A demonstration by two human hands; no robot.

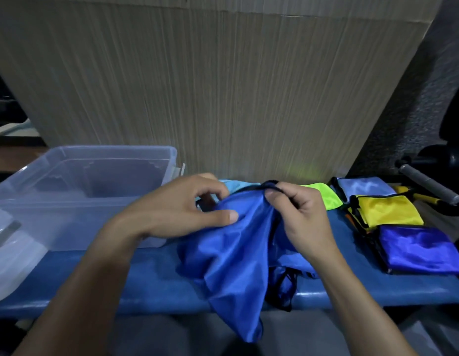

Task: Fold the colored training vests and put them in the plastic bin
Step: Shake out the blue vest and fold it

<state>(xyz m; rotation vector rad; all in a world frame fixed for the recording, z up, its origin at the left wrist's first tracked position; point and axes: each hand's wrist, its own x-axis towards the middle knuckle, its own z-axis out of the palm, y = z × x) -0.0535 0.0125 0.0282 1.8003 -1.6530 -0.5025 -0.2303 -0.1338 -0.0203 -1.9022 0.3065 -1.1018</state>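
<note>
You have the blue vest [231,253] bunched up between both hands over the blue bench [151,278], its lower end drooping past the front edge. Your right hand [297,217] pinches the black trimmed edge at the top between thumb and forefinger; your left hand [187,206] grips the cloth just beside it, thumb pressed on the fabric and fingers curled behind.

The step in hand looks like finding the vest's edges so it can be laid flat. Slide your hands apart along that black trim until the cloth hangs straight from two corners, rather than folding the crumpled mass. The fabric looks thin and slippery, so keep a firm pinch and let its weight pull out the creases. Then lay it on the bare bench in front of you, clear of the dangling black strap near the edge, which could snag.

The plastic bin [100,160] stands at your left on the bench and appears to hold no vests yet. Folded vests, a dark blue one [418,247], a yellow one [387,209] and a pale blue one [364,186], lie in a row at your right; match their size.
</note>
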